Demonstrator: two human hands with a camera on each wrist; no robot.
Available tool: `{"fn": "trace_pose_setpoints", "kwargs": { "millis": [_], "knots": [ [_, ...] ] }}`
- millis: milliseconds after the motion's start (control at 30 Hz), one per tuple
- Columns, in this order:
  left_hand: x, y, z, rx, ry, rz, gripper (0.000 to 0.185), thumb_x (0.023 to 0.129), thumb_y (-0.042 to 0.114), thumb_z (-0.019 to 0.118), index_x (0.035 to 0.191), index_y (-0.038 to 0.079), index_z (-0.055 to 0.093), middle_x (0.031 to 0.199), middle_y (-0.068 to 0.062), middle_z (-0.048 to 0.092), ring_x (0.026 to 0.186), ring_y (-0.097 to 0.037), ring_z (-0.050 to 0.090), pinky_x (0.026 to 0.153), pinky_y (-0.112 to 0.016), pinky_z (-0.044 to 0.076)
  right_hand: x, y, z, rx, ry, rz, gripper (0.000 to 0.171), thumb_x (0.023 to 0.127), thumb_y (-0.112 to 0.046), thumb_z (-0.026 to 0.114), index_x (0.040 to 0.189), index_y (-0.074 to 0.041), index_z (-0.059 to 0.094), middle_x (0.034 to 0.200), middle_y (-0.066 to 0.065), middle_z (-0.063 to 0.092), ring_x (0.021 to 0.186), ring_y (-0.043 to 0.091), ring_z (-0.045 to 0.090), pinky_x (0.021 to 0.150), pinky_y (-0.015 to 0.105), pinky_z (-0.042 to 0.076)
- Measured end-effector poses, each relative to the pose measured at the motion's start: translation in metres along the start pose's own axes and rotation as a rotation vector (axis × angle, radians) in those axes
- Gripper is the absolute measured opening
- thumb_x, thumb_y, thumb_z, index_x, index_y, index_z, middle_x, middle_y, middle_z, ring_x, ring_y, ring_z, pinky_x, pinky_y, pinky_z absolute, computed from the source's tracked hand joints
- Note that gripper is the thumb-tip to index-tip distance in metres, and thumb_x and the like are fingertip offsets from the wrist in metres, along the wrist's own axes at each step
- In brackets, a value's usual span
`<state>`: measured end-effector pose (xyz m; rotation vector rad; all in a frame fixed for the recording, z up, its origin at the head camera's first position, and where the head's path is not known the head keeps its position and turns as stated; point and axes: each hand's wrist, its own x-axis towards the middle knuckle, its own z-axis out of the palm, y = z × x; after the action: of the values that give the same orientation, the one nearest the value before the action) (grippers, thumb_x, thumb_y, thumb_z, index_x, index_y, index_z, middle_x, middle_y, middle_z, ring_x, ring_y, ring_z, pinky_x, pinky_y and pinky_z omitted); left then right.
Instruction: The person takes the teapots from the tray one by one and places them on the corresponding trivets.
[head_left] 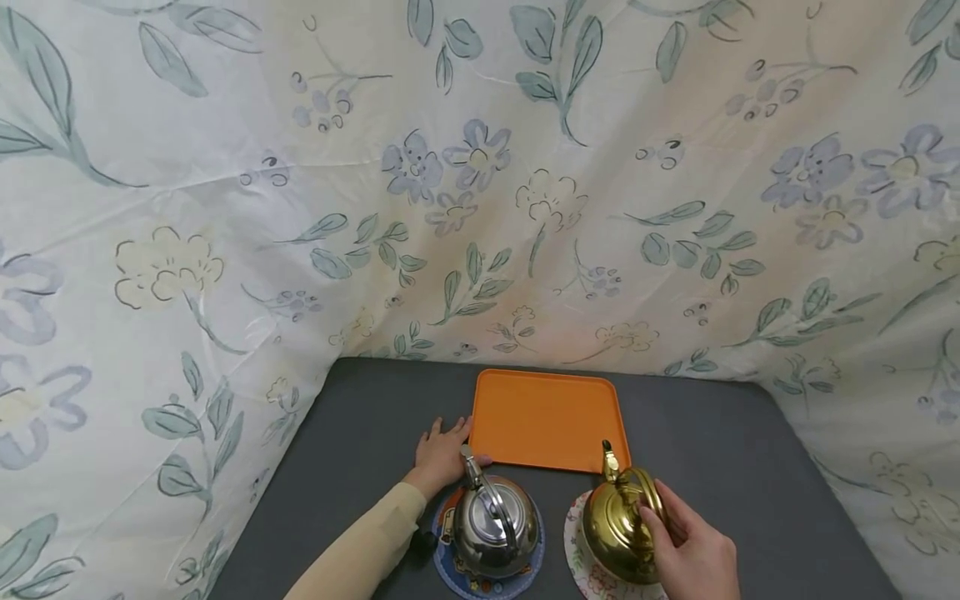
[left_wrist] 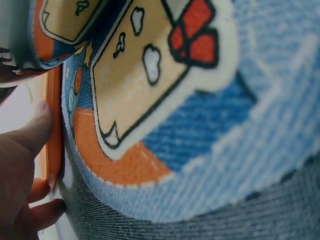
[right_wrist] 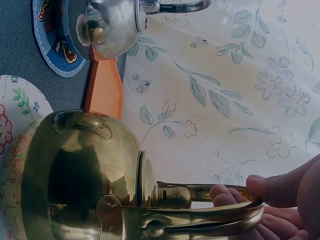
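- We are laying our left hand (head_left: 441,454) flat on the grey table (head_left: 720,450), fingers straight and spread a little, at the near left corner of the orange tray (head_left: 547,417).
- The fingertips are touching the tray's left edge; in the left wrist view the thumb (left_wrist: 35,130) is lying against that orange rim (left_wrist: 54,135), and the hand is holding nothing.
- We are curling our right hand (head_left: 693,546) round the handle of the gold kettle (head_left: 621,521), clamped on it from the right side.
- In the right wrist view our fingers (right_wrist: 235,195) are wrapping under the brass handle bar (right_wrist: 210,217), with the thumb side above it.
- The gold kettle is sitting on the white flowered mat (head_left: 581,554) at the near right, spout pointing far toward the tray's near right corner. We cannot tell whether its base is resting on the mat or is just off it.
- The silver kettle (head_left: 495,525) is standing on the blue cartoon mat (head_left: 450,571) to the left of the gold one, near our left forearm, with no hand touching it.
- The two kettles are standing near each other but apart, both just nearer to us than the tray.
- A flowered cloth (head_left: 480,183) is hanging behind and around the table.
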<state>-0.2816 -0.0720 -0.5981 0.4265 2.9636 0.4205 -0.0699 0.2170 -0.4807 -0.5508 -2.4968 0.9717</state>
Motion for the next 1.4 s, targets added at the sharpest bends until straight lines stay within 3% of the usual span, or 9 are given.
{"fn": "trace_pose_setpoints", "kwargs": {
  "millis": [700, 967, 1267, 1400],
  "knots": [
    [0.000, -0.007, 0.001, -0.001, 0.001, -0.017, 0.096, 0.081, 0.078, 0.060, 0.158, 0.024, 0.039, 0.158, 0.000, 0.045, 0.149, -0.045, 0.029, 0.114, -0.065, 0.030, -0.005, 0.001, 0.008, 0.034, 0.028, -0.021, 0.042, 0.087, -0.008, 0.077, 0.126, 0.006, 0.068, 0.104, 0.031, 0.071, 0.087, 0.041, 0.074, 0.060, 0.037, 0.060],
    [-0.001, -0.008, 0.001, -0.001, -0.004, -0.014, 0.097, 0.082, 0.078, 0.059, 0.158, 0.023, 0.037, 0.158, -0.002, 0.044, 0.149, -0.045, 0.028, 0.114, -0.065, 0.030, -0.008, 0.004, 0.007, 0.003, 0.064, -0.068, 0.043, 0.086, -0.009, 0.080, 0.123, 0.007, 0.069, 0.097, 0.032, 0.072, 0.072, 0.037, 0.075, 0.054, 0.035, 0.058],
    [0.000, -0.008, 0.004, 0.002, 0.008, -0.005, 0.096, 0.081, 0.079, 0.058, 0.158, 0.024, 0.038, 0.158, -0.001, 0.045, 0.150, -0.045, 0.028, 0.114, -0.065, 0.030, -0.010, 0.010, 0.009, -0.011, 0.115, -0.117, 0.043, 0.084, -0.010, 0.081, 0.121, 0.007, 0.070, 0.092, 0.030, 0.073, 0.067, 0.036, 0.074, 0.048, 0.021, 0.054],
    [0.002, -0.006, 0.005, 0.000, 0.012, -0.003, 0.097, 0.081, 0.080, 0.057, 0.158, 0.025, 0.038, 0.158, 0.000, 0.045, 0.149, -0.045, 0.028, 0.114, -0.065, 0.029, -0.009, 0.012, 0.008, -0.027, 0.122, -0.118, 0.043, 0.083, -0.010, 0.082, 0.121, 0.006, 0.070, 0.090, 0.030, 0.073, 0.064, 0.034, 0.074, 0.048, 0.023, 0.053]
  ]
}}
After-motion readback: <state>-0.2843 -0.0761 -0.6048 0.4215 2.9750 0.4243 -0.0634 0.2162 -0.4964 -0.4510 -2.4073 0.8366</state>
